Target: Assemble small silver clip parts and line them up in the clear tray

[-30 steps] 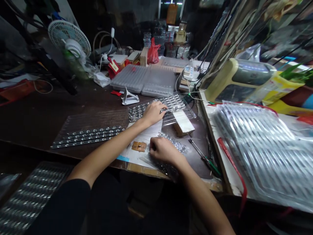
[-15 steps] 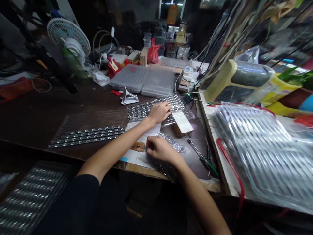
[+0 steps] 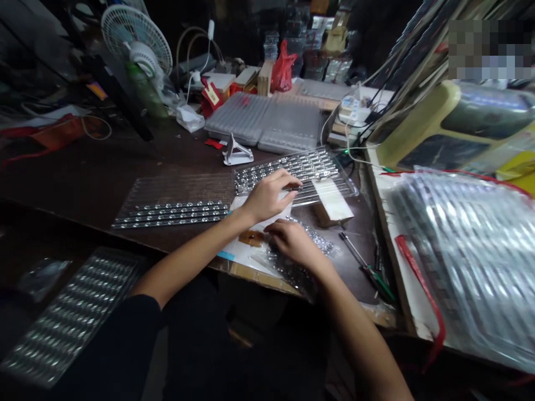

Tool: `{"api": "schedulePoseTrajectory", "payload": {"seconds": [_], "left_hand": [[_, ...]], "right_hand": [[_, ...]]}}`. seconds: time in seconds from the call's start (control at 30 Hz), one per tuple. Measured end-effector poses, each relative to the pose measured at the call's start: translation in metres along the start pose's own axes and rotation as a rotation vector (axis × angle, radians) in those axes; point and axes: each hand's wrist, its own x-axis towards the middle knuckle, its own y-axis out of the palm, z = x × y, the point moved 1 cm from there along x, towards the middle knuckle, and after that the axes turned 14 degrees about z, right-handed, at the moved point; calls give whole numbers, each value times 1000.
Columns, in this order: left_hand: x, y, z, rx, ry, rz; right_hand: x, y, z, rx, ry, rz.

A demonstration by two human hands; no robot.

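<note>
My left hand (image 3: 271, 195) is over the near edge of a clear plastic tray (image 3: 349, 186) that holds rows of shiny metal rods (image 3: 273, 167). Its thumb and forefinger close on a small dark metal piece (image 3: 296, 188). Below it, my right hand (image 3: 295, 242) is closed with curled fingers beside a brown block (image 3: 251, 238); what they hold, if anything, is hidden. Under and behind the right hand lies a heap of small silver parts (image 3: 320, 236) on clear plastic. A white-topped block (image 3: 332, 199) stands beside the tray.
To the left, another clear tray (image 3: 179, 186) holds several rods. A green-handled screwdriver (image 3: 368, 267) lies at right. Stacked clear trays (image 3: 468, 256) crowd the right ledge. Behind are a white bracket (image 3: 237, 153), closed plastic trays (image 3: 288, 122) and a fan (image 3: 137, 42).
The camera view has shifted, moving the scene rightward and slightly up. My left hand has come off the rods toward me, its thumb and forefinger now pinching a piece. My hands are closer together.
</note>
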Motion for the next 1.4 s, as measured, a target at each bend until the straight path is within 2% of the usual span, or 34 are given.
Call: {"api": "schedulePoseTrajectory", "payload": {"seconds": [0.1, 0.2, 0.27, 0.33, 0.47, 0.6, 0.77, 0.97, 1.27, 1.33, 1.4], "left_hand": [[-55, -12, -1, -107, -143, -26], [-105, -8, 6, -175, -281, -11], [-129, -1, 11, -206, -330, -20], [-142, 7, 15, -224, -337, -19], [-148, 15, 18, -167, -321, 23], [-150, 15, 17, -109, -319, 19], [-150, 12, 16, -179, -299, -30], [-148, 14, 15, -131, -308, 16], [-150, 16, 14, -89, -331, 58], [-151, 15, 14, -103, -334, 35], [-152, 13, 16, -127, -366, -49]], "right_hand": [[1, -1, 1, 18, 91, -45], [3, 1, 3, 14, 107, -71], [5, 3, 3, 15, 91, -80], [7, 6, 3, 24, 89, -79], [9, 10, 2, 18, 111, -79], [11, 12, 3, 12, 121, -73], [12, 13, 6, 35, 106, -67], [13, 16, 5, 47, 82, -66], [15, 23, 11, -139, 160, -27], [16, 25, 13, -194, 181, -23], [17, 27, 15, -210, 169, -13]]}}
